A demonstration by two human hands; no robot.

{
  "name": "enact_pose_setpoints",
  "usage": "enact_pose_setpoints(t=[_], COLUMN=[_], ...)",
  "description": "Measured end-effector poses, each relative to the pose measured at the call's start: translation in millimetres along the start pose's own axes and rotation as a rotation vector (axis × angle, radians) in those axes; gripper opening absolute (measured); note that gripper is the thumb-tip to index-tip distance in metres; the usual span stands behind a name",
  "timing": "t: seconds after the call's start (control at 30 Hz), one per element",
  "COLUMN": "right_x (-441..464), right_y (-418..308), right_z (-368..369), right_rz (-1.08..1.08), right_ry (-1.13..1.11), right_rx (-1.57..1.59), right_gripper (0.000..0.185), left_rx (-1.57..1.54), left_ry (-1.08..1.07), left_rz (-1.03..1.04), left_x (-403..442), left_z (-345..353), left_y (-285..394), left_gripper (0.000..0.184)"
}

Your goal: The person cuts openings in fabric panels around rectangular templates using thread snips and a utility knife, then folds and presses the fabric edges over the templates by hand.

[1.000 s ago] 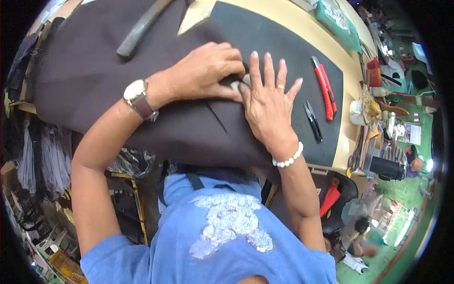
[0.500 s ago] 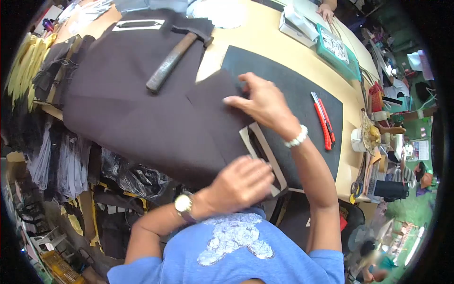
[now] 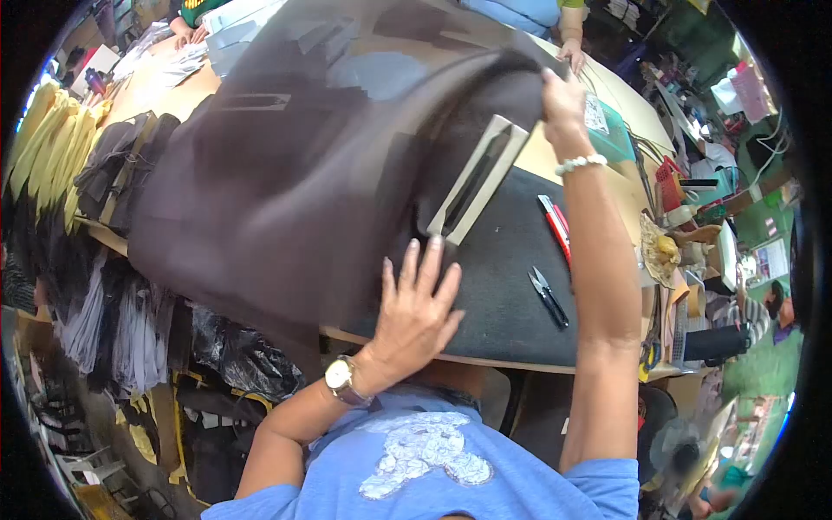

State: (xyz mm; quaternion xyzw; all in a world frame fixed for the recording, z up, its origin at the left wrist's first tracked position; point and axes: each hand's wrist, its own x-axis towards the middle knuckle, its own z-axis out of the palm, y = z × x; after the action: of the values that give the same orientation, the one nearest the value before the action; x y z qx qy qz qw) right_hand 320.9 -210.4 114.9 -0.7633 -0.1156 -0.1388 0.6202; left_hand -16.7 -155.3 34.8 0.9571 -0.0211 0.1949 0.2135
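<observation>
A large dark brown fabric sheet (image 3: 286, 208) billows across the table, blurred by motion and lifted at its right side. My right hand (image 3: 565, 102), wearing a pale bead bracelet, is closed on the raised right edge of this sheet. Near the sheet's lower right edge, my left hand (image 3: 419, 295) lies with fingers spread, fingertips close to the end of a cream-bordered slot (image 3: 481, 182) in the fabric. On the black cutting mat (image 3: 503, 295) are a red utility knife (image 3: 555, 225), partly behind my right forearm, and small black thread snips (image 3: 549, 297).
Bundles of yellow strips (image 3: 52, 152) and dark pieces hang at the left table edge. A green tray (image 3: 614, 139) stands beyond my right arm. Scissors (image 3: 648, 355) lie near the right edge. Other people's hands (image 3: 572, 54) show at the far side.
My right hand has moved up and away, raising the sheet's right side. More of the mat and the snips now show. The hammer that lay on the sheet is no longer visible.
</observation>
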Motion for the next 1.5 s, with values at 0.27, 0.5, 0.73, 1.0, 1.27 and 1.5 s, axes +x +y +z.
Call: enact_pose_setpoints(t=[0.27,0.5,0.73,1.0,1.27,1.5], right_x=[-53.8,-190.0,-248.0,-259.4,-265.8,-266.3], right_y=[37.2,20.7,-7.0,-8.2,6.6,8.7], right_z=[-143.7,-184.3,-167.2,-123.9,-122.4,-123.0], right_rz=[0.091,-0.203,-0.356,-0.235,-0.168,-0.189], right_ry=[0.075,0.026,-0.033,-0.677,-0.644,-0.632], right_rx=[-0.4,-0.62,-0.81,-0.406,-0.362,-0.366], right_gripper=[0.044,0.047,0.037,0.029,0.032,0.033], left_rx=[-0.012,0.122,0.44,-0.253,-0.231,-0.123], left_ry=[0.056,0.052,-0.133,-0.067,-0.169,-0.234], left_rz=[0.076,0.008,-0.177,0.041,-0.002,0.09], left_x=[-1.3,-16.6,-21.9,10.3,20.3,22.1], left_z=[-10.8,-65.8,-87.3,-4.9,8.7,12.2], left_y=[-45.4,-75.4,-37.4,3.3,0.9,2.8], left_gripper=[0.042,0.031,0.05,0.013,0.01,0.008])
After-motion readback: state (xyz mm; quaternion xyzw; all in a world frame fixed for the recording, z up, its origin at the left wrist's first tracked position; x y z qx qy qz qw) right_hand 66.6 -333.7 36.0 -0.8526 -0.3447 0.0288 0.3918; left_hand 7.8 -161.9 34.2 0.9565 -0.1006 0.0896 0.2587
